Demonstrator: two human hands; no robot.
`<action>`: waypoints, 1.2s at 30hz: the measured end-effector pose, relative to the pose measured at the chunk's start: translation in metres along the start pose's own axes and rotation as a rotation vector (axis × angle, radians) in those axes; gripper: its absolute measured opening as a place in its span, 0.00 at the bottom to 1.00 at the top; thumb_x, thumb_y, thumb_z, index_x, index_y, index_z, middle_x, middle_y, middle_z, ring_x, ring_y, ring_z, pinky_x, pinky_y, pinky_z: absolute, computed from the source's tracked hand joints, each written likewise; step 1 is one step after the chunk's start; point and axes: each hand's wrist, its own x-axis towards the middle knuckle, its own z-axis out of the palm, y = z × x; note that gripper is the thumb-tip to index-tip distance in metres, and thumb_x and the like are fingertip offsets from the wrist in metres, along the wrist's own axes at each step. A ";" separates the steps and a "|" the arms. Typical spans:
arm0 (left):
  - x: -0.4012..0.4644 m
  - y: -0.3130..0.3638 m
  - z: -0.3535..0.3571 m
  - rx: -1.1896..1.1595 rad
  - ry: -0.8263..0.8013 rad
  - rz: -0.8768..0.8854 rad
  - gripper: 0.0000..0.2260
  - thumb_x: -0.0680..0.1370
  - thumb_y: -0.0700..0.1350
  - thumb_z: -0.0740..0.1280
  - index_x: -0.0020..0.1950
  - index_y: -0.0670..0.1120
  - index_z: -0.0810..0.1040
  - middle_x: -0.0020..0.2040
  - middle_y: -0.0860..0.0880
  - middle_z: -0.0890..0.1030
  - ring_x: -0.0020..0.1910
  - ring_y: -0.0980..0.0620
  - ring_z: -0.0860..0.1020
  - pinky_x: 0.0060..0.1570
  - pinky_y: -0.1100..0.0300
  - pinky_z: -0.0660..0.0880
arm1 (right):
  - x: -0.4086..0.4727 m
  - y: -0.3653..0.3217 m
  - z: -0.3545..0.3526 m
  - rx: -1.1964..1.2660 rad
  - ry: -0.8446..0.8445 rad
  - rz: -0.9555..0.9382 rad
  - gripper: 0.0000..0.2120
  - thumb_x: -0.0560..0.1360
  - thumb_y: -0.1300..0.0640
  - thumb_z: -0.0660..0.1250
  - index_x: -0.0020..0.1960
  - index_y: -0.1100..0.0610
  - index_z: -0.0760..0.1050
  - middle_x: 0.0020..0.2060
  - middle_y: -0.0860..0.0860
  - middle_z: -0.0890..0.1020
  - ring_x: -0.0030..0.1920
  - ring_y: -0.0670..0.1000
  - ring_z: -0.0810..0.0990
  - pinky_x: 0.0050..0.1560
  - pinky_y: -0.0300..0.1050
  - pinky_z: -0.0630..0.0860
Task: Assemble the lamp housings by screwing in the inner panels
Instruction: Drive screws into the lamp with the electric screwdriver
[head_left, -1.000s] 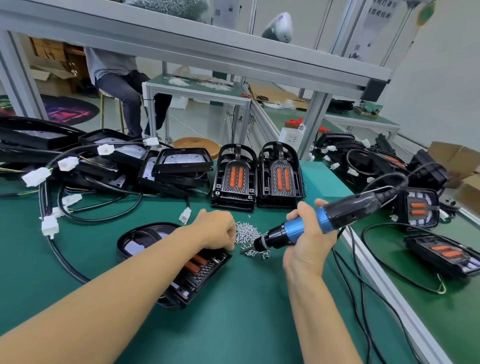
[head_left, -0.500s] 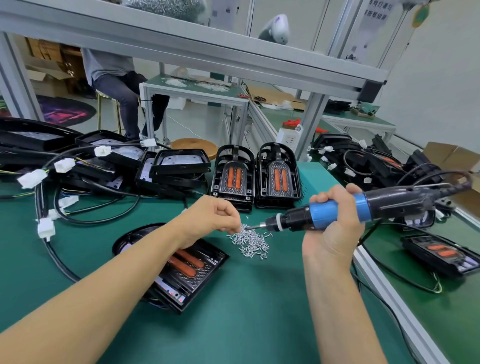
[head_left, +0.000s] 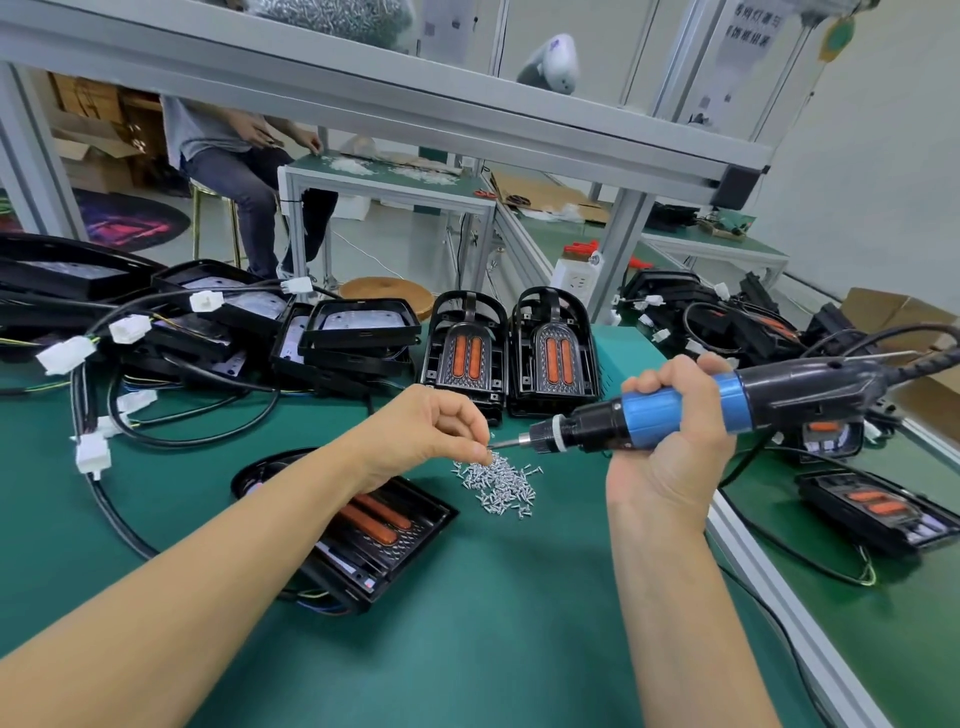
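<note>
Green bench (head_left: 467, 623): above the screw pile (head_left: 498, 480), left hand (head_left: 431, 434) fingers pinch a screw at the driver (head_left: 691, 410) bit, right hand (head_left: 670, 441) gripping; next, seat and drive it into the housing (head_left: 374, 530).

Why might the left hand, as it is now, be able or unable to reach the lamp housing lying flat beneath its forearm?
Probably able: the lamp housing lies open on the mat right under the forearm, nothing covering it. But the left hand is busy pinching at the screwdriver tip, so it must finish first.

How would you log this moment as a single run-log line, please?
step: loading screw onto bit | left hand: pinching at bit tip above screw pile | right hand: gripping electric screwdriver | lamp housing: flat on mat
</note>
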 end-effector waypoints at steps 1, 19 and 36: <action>0.000 0.000 0.000 0.007 -0.004 0.000 0.07 0.69 0.34 0.75 0.39 0.45 0.82 0.37 0.43 0.84 0.39 0.51 0.83 0.45 0.66 0.76 | 0.000 0.000 0.000 -0.001 0.003 0.001 0.11 0.74 0.69 0.63 0.48 0.54 0.71 0.30 0.47 0.74 0.29 0.46 0.74 0.37 0.39 0.76; 0.023 -0.012 -0.001 0.995 -0.150 -0.211 0.06 0.71 0.40 0.72 0.45 0.50 0.85 0.39 0.55 0.82 0.39 0.57 0.76 0.35 0.65 0.68 | -0.015 0.016 0.013 -0.052 -0.050 0.025 0.12 0.73 0.70 0.63 0.48 0.54 0.69 0.27 0.46 0.74 0.28 0.45 0.74 0.36 0.38 0.75; -0.108 -0.044 -0.076 -0.055 0.851 -0.349 0.05 0.80 0.46 0.62 0.50 0.49 0.77 0.54 0.48 0.77 0.50 0.52 0.73 0.57 0.55 0.69 | -0.063 0.070 0.063 0.027 -0.228 0.262 0.12 0.67 0.67 0.64 0.47 0.54 0.70 0.27 0.47 0.73 0.27 0.46 0.73 0.34 0.38 0.74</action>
